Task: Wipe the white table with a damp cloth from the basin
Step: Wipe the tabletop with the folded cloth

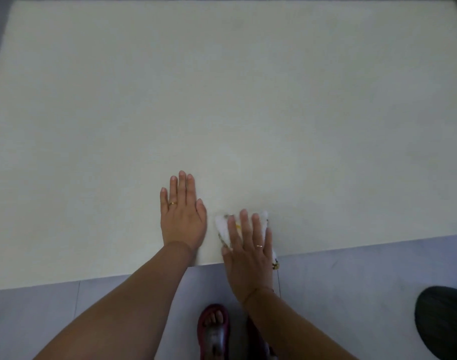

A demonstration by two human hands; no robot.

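Dark red sandal [214, 331] on a foot shows nearest, standing on a grey tiled floor [352, 276]. Well off to the right on that floor, a dark rounded thing [443, 320] is cut off by the frame edge; what it is I cannot tell. Two bare forearms reach up from the near edge toward the table [222, 100]. The right hand [248, 245] lies flat on a white cloth [222, 226], fingers straight and slightly spread, pressing it down and curled round nothing. It wears a thin ring [259, 246]. The cloth sits at the table's near edge, showing to the left of and beyond the fingers, with a little yellow and a dark pattern. One corner hangs over the edge just right of the hand. Just to the left, apart from the cloth, the left hand [182, 216] rests palm down on the bare table, fingers straight and close together, holding nothing. Beyond both hands the pale white tabletop runs on to its far edge
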